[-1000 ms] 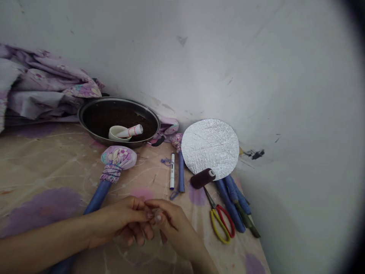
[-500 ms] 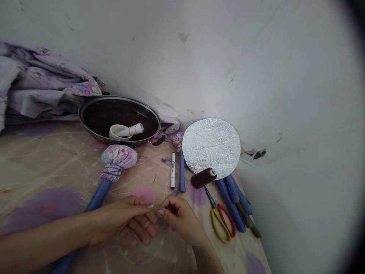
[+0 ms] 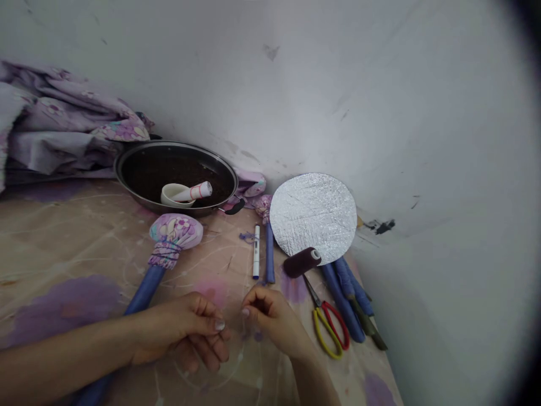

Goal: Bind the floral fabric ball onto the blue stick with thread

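Note:
My left hand [image 3: 198,330] is at the front middle, thumb pressed to the index finger and the other fingers loosely curled. Facing it, a short gap away, my right hand [image 3: 274,321] also pinches thumb and index together. Whatever either pinch holds is too fine to make out. Under my left forearm lies a blue-wrapped stick [image 3: 146,290], its end a padded, flowered cloth head [image 3: 177,231] gathered with ties. To the right of my right hand are scissors [image 3: 327,327] with one yellow and one red handle, and a dark maroon thread spool [image 3: 302,263].
A dark pan [image 3: 127,180] holds a white cup [image 3: 169,194] with a rolled paper in it. A silver foil disc [image 3: 315,217] leans on the wall over more blue-wrapped sticks [image 3: 344,304]. A white marker [image 3: 256,254] lies mid-table. Flowered fabric [image 3: 63,124] is heaped at back left.
My hands have moved slightly apart, the right one a little to the right. My left thumb and index have drawn together, and the left fingers are more curled.

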`<state>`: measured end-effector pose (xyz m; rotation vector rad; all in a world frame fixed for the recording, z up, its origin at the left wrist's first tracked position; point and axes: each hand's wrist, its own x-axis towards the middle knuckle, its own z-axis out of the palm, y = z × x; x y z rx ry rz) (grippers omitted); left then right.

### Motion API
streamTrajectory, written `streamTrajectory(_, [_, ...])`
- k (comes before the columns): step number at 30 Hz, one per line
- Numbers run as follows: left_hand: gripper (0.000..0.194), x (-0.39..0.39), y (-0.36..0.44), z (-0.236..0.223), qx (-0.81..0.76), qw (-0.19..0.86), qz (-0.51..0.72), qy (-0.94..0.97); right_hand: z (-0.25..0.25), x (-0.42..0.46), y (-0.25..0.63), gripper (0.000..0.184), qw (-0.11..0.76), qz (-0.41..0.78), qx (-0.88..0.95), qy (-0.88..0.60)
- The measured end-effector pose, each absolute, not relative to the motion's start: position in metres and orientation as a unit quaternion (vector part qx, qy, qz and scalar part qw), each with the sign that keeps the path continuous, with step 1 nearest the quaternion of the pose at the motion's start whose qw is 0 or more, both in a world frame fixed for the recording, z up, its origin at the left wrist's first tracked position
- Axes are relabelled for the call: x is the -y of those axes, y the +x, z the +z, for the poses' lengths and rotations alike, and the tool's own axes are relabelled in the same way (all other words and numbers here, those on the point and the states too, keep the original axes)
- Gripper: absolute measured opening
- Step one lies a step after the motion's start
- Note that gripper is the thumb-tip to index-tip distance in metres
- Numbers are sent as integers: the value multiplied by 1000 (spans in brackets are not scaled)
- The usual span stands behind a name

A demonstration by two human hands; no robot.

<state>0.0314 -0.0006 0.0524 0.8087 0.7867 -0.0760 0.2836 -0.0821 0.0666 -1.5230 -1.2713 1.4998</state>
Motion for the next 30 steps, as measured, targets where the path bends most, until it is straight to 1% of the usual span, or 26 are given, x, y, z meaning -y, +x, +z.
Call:
streamTrajectory(4, [71, 1, 30, 51, -370, 844, -39, 386, 72, 80, 287, 73, 333, 552, 492, -585])
streamTrajectory(10, [75, 3, 30, 48, -365, 847, -47, 384, 76, 76, 292, 73, 345, 534, 498, -589])
streamTrajectory(16, [72, 2, 31, 47, -359, 849, -50, 385, 78, 77, 294, 73, 344, 536, 495, -591])
streamTrajectory(25, [84, 3, 32, 50, -362, 855, -43, 369, 81, 78, 291, 74, 343, 539, 497, -587])
streamTrajectory(30, [77, 3, 34, 50, -369, 852, -41, 369, 81, 78, 291, 73, 345, 543, 498, -582])
